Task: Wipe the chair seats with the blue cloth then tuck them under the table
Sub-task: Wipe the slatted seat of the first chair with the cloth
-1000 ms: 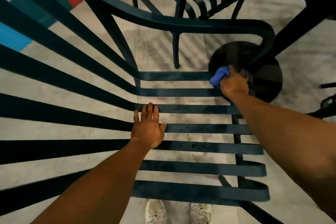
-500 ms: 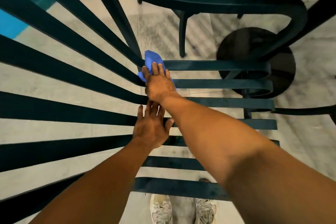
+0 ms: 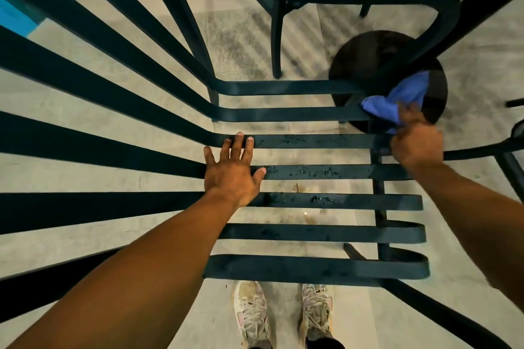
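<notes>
The right hand is closed around a bunched, soft blue cloth, and the cloth sticks out past the fingers, up and away from the person, with its long side slanting toward the far right. The cloth sits at the right end of the far slats of the chair seat, which is made of dark flat bars running left to right with wet drops on the middle ones. The left hand lies flat with fingers spread on the left side of the seat, holding nothing, and two pale shoes stand on the floor just below the near slat.
</notes>
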